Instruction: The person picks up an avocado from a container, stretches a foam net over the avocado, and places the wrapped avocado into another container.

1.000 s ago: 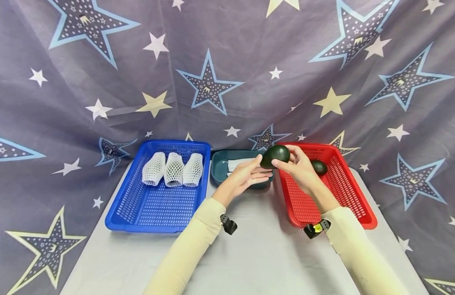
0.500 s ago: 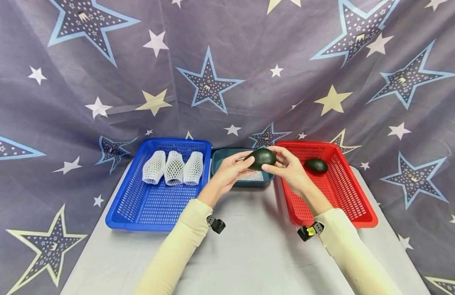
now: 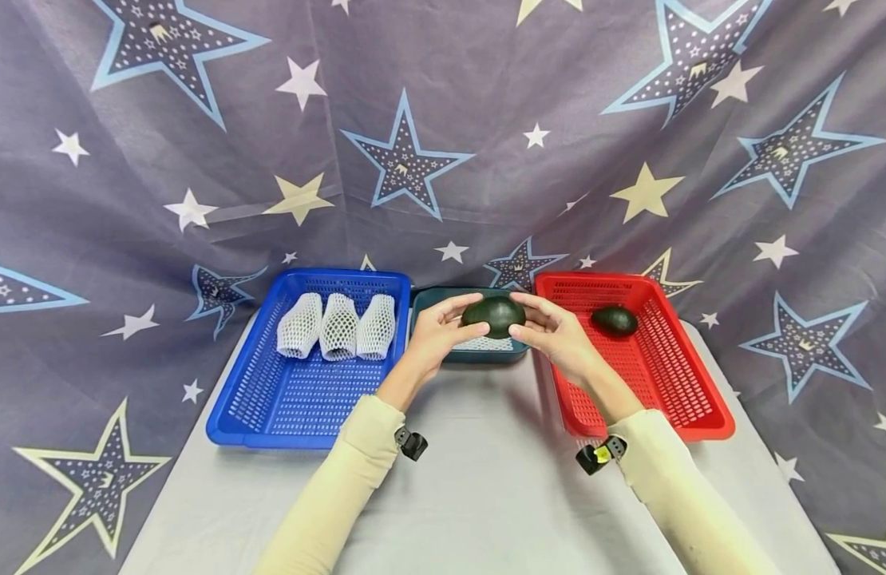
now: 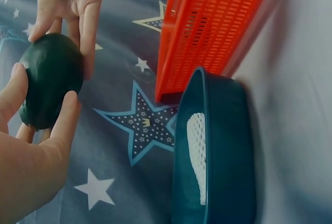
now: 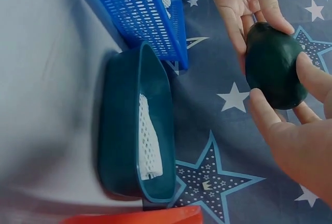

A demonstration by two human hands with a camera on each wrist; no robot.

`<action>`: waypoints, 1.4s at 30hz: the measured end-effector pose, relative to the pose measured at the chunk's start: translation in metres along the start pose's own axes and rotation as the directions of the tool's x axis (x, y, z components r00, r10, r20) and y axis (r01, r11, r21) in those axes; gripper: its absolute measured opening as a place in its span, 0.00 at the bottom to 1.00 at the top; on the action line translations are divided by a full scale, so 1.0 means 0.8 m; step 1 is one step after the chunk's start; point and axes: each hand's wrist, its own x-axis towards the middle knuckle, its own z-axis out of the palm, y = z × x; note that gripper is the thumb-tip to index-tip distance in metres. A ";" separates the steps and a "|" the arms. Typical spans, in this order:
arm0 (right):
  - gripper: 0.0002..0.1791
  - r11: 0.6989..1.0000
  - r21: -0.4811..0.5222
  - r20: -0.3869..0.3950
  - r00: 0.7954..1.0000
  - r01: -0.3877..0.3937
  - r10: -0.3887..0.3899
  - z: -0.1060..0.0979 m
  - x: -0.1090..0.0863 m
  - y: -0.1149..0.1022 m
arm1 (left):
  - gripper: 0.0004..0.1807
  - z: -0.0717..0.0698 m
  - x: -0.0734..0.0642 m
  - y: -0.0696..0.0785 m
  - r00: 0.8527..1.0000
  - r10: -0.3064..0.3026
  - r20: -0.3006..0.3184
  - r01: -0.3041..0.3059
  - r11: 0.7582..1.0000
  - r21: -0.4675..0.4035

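A dark green avocado [image 3: 494, 317] is held between both hands above the teal tray [image 3: 486, 357]. My left hand [image 3: 434, 335] pinches its left end with thumb and fingers. From the other side my right hand [image 3: 558, 335] grips the right end the same way. Both wrist views show the avocado [image 4: 52, 79] clear of the tray, with fingertips of each hand on its skin. White foam netting [image 5: 149, 141] lies inside the teal tray, partly covered by the avocado and hands in the head view.
To the left, a blue basket [image 3: 292, 442] holds three white foam-net sleeves [image 3: 339, 327] in a row at its back. On the right stands a red basket [image 3: 594, 391] with another avocado [image 3: 615, 320] in it. A star-patterned cloth [image 3: 414, 239] hangs behind.
Both hands and the avocado have moved left, from beside the red basket to over the teal tray. The left hand, earlier with extended fingers by the avocado, now pinches its left end.
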 end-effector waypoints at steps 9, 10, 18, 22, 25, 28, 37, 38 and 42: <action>0.32 0.999 -0.007 -0.003 0.999 -0.034 0.034 0.007 0.001 0.015 | 0.28 -0.007 -0.001 -0.012 0.999 -0.029 0.019 0.028 0.999 0.030; 0.32 0.999 -0.007 -0.002 0.999 -0.036 0.036 0.008 0.001 0.016 | 0.27 -0.008 -0.002 -0.013 0.999 -0.031 0.013 0.031 0.999 0.033; 0.32 0.998 -0.035 0.014 0.998 -0.056 0.056 0.008 0.002 0.025 | 0.27 -0.009 -0.005 -0.023 1.000 -0.026 -0.006 0.027 0.997 0.071; 0.32 0.992 -0.107 0.033 0.996 -0.073 0.077 0.006 0.005 0.034 | 0.27 -0.009 -0.008 -0.029 0.998 -0.054 -0.009 0.055 0.991 0.124; 0.31 0.981 -0.174 0.045 0.994 -0.090 0.099 0.006 0.006 0.043 | 0.27 -0.010 -0.010 -0.034 0.994 -0.105 -0.012 0.106 0.982 0.158; 0.31 0.968 -0.232 0.053 0.992 -0.100 0.115 0.009 0.006 0.052 | 0.26 -0.010 -0.012 -0.041 0.989 -0.147 -0.019 0.148 0.972 0.181; 0.29 0.935 -0.329 0.048 0.987 -0.130 0.154 0.016 0.006 0.081 | 0.23 -0.006 -0.018 -0.070 0.971 -0.226 -0.083 0.239 0.944 0.226; 0.29 0.933 -0.337 0.049 0.987 -0.130 0.155 0.017 0.006 0.085 | 0.23 -0.005 -0.018 -0.074 0.967 -0.239 -0.091 0.253 0.942 0.222; 0.28 0.922 -0.365 0.048 0.987 -0.127 0.155 0.021 0.007 0.099 | 0.24 -0.003 -0.020 -0.089 0.947 -0.294 -0.129 0.316 0.925 0.212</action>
